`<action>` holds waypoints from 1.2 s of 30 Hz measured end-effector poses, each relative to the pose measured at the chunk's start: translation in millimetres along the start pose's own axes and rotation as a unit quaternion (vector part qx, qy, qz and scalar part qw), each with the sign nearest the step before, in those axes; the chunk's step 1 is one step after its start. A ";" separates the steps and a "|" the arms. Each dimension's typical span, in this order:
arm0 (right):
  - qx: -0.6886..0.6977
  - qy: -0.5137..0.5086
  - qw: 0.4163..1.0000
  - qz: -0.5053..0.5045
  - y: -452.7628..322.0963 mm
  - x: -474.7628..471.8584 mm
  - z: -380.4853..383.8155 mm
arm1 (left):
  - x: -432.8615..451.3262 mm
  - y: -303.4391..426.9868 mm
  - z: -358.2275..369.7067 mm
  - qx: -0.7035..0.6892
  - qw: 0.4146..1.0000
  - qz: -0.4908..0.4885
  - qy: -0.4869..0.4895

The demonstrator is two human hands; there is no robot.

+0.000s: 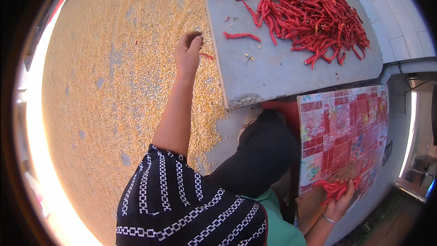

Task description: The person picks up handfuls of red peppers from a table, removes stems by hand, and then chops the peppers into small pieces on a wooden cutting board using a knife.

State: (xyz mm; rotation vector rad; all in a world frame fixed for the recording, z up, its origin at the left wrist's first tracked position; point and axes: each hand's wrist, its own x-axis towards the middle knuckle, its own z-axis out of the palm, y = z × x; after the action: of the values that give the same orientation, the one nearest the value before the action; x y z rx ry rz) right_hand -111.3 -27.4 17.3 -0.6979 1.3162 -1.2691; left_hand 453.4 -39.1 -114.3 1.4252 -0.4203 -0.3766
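My left hand (188,48) is raised above the spread of corn kernels (143,75), left of the grey slab's edge. Its fingers are curled together; whether something small is between them, I cannot tell. A red chili pepper (206,56) shows just beside it. At the lower right, my right hand (341,198), with a bracelet at the wrist, is closed around a bunch of red chili peppers (333,188) over a wooden board (309,208). A large heap of red chili peppers (307,10) lies on the grey slab (266,75), with a few loose peppers at its left.
A table with a red patterned cover (344,123) stands at the right, below the slab. The slab's near corner is chipped. My dark-trousered leg (263,153) is between the corn and the table. A tiled surface (396,24) borders the slab at the upper right.
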 end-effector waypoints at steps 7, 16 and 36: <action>-0.036 0.031 0.996 0.071 -5.2 3.7 21.6 | 54.9 -218.0 -49.1 0.659 0.717 0.065 -0.220; -0.160 0.126 0.969 0.138 -14.7 6.8 43.2 | 64.1 -272.2 -21.8 0.616 0.748 0.047 -0.242; -0.068 -0.029 0.997 0.020 7.1 8.4 -1.0 | 34.0 29.5 75.2 0.544 0.724 0.249 -0.343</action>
State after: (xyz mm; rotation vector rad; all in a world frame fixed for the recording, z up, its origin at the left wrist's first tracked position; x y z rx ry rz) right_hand -112.0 -33.2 7.9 -0.7940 1.3725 -1.1269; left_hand 445.8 -117.4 -75.9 2.1669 -1.8348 -0.1766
